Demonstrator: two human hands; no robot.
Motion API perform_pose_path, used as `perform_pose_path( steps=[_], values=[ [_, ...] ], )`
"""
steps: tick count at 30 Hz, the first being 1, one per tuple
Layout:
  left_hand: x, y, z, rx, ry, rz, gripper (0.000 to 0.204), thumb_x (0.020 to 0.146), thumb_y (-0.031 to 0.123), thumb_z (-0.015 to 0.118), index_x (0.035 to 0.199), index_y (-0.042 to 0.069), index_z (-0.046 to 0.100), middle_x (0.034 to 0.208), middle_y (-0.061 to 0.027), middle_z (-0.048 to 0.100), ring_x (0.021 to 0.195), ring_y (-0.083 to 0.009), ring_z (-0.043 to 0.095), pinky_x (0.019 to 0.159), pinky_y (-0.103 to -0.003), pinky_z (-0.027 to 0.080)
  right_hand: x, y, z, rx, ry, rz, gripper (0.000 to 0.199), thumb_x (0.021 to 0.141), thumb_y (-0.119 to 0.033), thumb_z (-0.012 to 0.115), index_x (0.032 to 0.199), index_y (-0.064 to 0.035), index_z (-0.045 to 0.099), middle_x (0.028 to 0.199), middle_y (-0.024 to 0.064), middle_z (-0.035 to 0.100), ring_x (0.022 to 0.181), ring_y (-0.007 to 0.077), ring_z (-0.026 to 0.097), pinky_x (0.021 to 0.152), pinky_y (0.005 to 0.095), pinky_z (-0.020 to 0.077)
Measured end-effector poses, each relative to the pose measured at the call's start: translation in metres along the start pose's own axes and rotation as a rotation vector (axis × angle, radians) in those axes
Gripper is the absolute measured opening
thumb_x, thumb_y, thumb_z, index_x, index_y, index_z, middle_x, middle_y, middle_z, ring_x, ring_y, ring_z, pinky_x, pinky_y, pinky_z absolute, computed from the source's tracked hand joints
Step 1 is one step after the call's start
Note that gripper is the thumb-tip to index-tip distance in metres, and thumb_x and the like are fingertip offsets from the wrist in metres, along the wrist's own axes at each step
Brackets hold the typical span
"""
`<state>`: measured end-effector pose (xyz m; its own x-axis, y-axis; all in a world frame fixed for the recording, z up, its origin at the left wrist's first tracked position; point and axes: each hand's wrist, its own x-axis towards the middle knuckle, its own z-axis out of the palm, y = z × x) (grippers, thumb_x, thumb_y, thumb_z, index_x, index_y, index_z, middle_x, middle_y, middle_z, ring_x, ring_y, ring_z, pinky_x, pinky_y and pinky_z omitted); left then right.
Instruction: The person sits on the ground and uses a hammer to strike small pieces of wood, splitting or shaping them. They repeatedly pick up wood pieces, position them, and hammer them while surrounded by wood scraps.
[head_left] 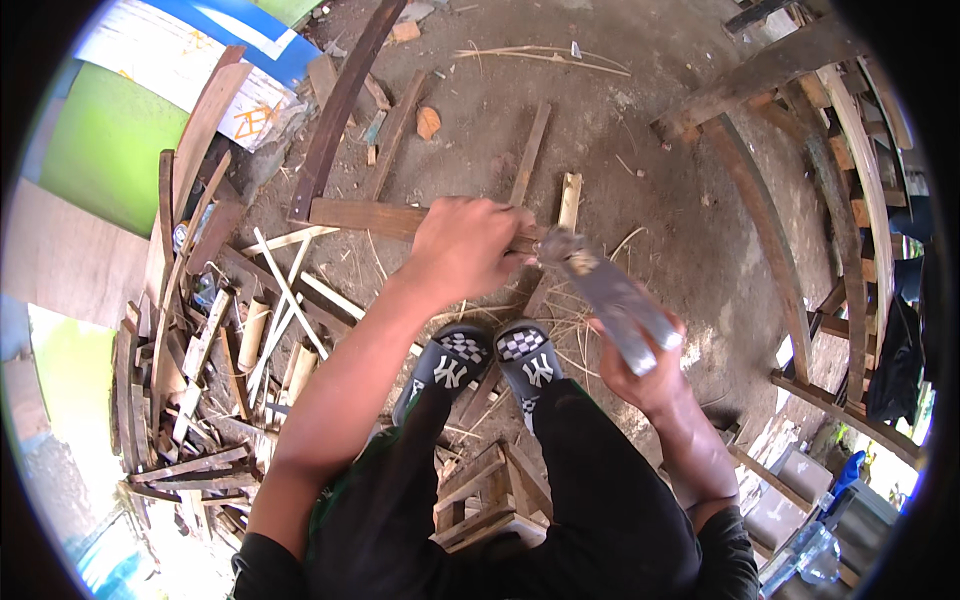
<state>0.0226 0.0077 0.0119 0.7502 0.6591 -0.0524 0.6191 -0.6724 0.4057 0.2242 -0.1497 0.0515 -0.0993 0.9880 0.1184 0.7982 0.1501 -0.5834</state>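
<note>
- A brown wooden slat [368, 217] is held above the dirt floor [690, 235], ahead of the feet, its length laid roughly crosswise.
- Near the slat's right end, a claw hammer [605, 290] is seen, round face towards the slat and claws turned back; because of blur, contact cannot be confirmed.
- The slat is clenched in the left hand [465, 247], back of the hand uppermost; the left forearm is stretched diagonally forward and inward.
- The hammer appears to be grasped by the right hand [645, 362], partly covered by the claws; the right elbow is bent, with the forearm angled forward and inward.
- Beyond the hammer face, a pale stick [569, 200] is seen.
- Below the hands, two dark sandals [455, 362] are placed side by side.
- At left, wood scraps [215, 365] are heaped.
</note>
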Motion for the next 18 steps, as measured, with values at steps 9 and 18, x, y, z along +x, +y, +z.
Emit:
perform_pose_path(
  steps=[9, 18],
  values=[
    [0.007, 0.004, -0.019, -0.118, -0.239, -0.132, 0.032, 0.088, 0.035, 0.078, 0.111, 0.013, 0.073, 0.094, -0.0069, 0.076, 0.094, -0.0291, 0.074, 0.083, -0.046, 0.057, 0.004, 0.008, 0.009, 0.07, 0.039, -0.004, 0.05, 0.076, 0.003, 0.069, 0.126, -0.0008, 0.064, 0.122, 0.0193, 0.07, 0.096, 0.037, 0.075, 0.083, 0.0369, 0.0625],
    [-0.005, 0.005, -0.001, -0.024, -0.044, 0.012, 0.035, 0.081, 0.029, 0.083, 0.112, 0.016, 0.075, 0.091, -0.0047, 0.077, 0.09, -0.0268, 0.074, 0.078, -0.043, 0.058, 0.003, -0.011, -0.004, 0.189, -0.1, 0.267, 0.029, 0.08, 0.005, 0.063, 0.107, 0.0004, 0.074, 0.111, 0.0209, 0.074, 0.094, 0.0392, 0.076, 0.077, 0.0395, 0.0636]
  ],
)
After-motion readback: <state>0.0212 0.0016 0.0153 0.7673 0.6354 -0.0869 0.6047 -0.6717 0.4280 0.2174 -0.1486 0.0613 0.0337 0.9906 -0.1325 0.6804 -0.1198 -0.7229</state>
